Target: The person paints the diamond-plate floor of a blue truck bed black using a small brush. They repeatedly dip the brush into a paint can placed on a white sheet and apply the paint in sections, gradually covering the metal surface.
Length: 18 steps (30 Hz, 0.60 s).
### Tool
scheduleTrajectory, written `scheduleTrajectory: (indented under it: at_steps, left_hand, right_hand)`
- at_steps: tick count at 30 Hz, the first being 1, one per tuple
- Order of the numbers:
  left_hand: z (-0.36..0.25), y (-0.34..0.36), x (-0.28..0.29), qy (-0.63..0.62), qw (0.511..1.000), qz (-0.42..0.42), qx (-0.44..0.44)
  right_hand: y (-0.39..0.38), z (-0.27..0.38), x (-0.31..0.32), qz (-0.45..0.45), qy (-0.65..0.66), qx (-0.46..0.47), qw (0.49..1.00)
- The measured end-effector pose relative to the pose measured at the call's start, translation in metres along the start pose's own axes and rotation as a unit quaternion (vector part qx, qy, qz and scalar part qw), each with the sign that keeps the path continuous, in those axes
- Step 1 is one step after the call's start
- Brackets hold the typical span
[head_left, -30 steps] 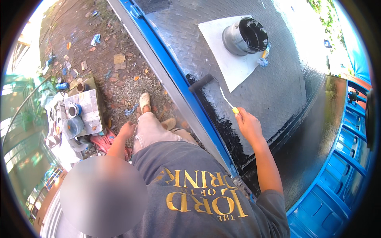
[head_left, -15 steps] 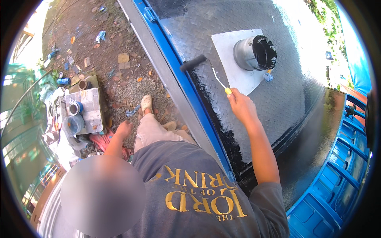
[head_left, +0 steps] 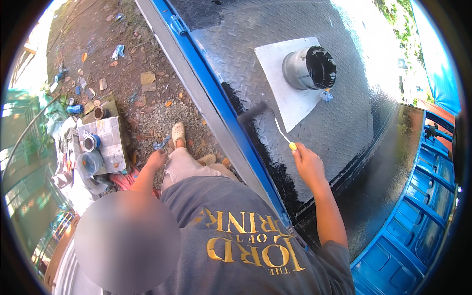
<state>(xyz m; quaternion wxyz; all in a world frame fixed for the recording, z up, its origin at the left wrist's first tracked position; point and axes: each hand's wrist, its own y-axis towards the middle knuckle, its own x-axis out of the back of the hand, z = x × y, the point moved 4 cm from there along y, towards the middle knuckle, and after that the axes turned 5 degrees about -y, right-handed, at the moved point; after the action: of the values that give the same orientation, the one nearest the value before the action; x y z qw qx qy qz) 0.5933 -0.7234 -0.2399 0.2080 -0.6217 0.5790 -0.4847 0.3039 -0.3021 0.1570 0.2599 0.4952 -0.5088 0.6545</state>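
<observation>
My right hand (head_left: 309, 164) is closed round the yellow handle of a small paint roller (head_left: 253, 113). Its dark sleeve, blurred by motion, rests over the left edge of a grey diamond-plate metal surface (head_left: 339, 132), beside the blue frame edge. Wet black paint (head_left: 273, 169) runs in a ragged strip along that edge. A metal can (head_left: 296, 70) with black paint inside stands tilted in view on a white sheet (head_left: 273, 64) beyond the roller. Down by my trouser leg, my left hand (head_left: 157, 160) hangs with its fingers curled in, and nothing shows in it.
On the ground at left, a newspaper-covered board (head_left: 112, 140) bears an open can (head_left: 91, 143) and a clear plastic tub (head_left: 89, 163). Rags and litter lie around it. A blue rail (head_left: 211, 88) borders the plate. Blue ribbed metal panels (head_left: 393, 236) stand at lower right.
My right hand has drawn the roller down and slightly right, toward me along the painted strip. My left hand stays beside my leg.
</observation>
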Motion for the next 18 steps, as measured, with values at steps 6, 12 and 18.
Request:
scheduleTrajectory:
  at_steps: [6, 12, 18]
  left_hand:
    - [-0.007, -0.002, 0.017, -0.008, 1.000, 0.005, 0.006]
    - [0.012, 0.007, 0.030, -0.024, 1.000, -0.009, 0.002]
    - [0.028, 0.021, 0.046, -0.051, 0.999, -0.007, 0.012]
  right_hand:
    - [0.063, 0.049, 0.012, -0.024, -0.014, 0.013, 1.000]
    - [0.118, 0.092, 0.032, -0.038, -0.029, 0.034, 0.998]
    - [0.167, 0.128, 0.050, -0.042, -0.026, 0.046, 0.998]
